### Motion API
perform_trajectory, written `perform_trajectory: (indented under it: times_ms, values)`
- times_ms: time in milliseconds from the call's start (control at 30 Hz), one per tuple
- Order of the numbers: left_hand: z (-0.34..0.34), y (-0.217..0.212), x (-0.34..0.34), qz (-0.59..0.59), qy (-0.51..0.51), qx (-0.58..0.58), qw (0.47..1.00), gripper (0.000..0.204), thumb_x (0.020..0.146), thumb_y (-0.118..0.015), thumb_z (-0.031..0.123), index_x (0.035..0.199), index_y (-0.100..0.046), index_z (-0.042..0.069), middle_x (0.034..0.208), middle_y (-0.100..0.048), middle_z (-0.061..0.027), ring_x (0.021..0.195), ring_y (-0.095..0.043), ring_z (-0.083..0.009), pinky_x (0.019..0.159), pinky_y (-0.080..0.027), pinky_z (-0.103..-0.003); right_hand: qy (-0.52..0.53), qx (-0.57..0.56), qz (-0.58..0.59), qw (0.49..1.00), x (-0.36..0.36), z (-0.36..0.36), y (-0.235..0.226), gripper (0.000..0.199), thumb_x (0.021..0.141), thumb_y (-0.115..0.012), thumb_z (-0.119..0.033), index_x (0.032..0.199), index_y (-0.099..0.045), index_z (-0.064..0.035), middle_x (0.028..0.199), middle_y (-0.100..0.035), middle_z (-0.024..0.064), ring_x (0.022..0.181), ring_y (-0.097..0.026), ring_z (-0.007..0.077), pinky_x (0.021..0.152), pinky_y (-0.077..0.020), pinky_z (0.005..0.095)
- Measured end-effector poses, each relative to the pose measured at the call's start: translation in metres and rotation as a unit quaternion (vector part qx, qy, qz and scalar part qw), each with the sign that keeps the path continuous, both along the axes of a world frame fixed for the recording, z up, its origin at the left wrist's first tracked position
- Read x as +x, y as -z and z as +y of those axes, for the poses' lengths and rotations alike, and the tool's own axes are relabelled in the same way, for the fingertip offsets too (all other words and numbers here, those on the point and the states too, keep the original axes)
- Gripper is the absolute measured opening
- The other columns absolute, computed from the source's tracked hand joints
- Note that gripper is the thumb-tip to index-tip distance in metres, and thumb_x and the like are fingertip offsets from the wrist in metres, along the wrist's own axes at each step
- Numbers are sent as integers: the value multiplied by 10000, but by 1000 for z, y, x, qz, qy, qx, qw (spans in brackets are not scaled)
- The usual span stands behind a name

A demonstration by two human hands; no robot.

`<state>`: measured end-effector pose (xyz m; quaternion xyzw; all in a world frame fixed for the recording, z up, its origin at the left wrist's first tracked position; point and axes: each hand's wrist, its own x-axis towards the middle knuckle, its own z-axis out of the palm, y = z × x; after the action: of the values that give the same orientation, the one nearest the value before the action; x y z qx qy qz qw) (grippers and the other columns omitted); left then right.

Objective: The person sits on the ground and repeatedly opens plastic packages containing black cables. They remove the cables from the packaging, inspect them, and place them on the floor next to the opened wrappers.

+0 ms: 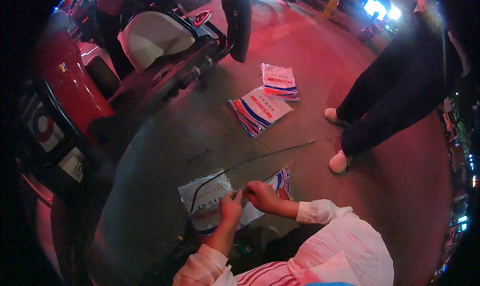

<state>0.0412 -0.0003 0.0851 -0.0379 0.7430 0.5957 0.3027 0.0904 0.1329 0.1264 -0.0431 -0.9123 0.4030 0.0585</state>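
Note:
My left hand (230,204) and my right hand (262,196) meet in front of me with the fingers closed and the fingertips together. Whatever is pinched between them is too small to make out. Just beyond and below them lies a flat white packet (204,192) in clear plastic, printed in red, blue and dark. More packets with striped edges (285,183) show behind my right hand, partly covered by it. A thin dark cable-like strand (250,159) bends over the white packet and stretches away to the right; I cannot tell whether either hand touches it.
Two piles of similar packets, a nearer one (261,111) and a farther one (279,81), overlap on the ground ahead. A red motor scooter (75,81) stands at the left. To the right, a person in dark trousers (400,81) and light shoes (339,162) stands close.

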Motion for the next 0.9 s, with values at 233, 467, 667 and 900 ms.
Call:
perform_trajectory:
  times_ms: [233,467,667,900]
  values:
    - [-29,-58,-14,237,291,-143,916,235,795,-608,258,899,-643,50,856,-640,-172,802,-622,-323,707,-476,-398,-54,-80,-169,981,0,2,-36,160,760,-584,-93,885,-607,4,842,-625,192,794,-616,345,684,-485,394]
    - [-39,-61,-28,214,461,-182,842,299,771,-601,303,942,-644,62,899,-630,-194,863,-603,-360,743,-474,-435,-177,-7,-147,973,5,-8,-19,190,751,-586,-112,899,-624,1,864,-621,209,839,-609,354,738,-477,403]
    - [-51,-83,-7,274,400,-158,860,270,763,-594,301,891,-653,71,858,-634,-186,816,-610,-358,713,-474,-442,-168,29,-248,953,0,-13,-23,228,731,-608,-198,872,-643,-22,825,-628,198,800,-619,333,689,-480,401]
    - [-63,-81,4,296,380,-127,867,226,749,-603,267,849,-636,68,811,-622,-190,792,-603,-367,693,-472,-452,-193,39,-264,944,-1,-19,-28,219,743,-604,-221,865,-641,-43,780,-632,168,736,-617,323,646,-475,397]
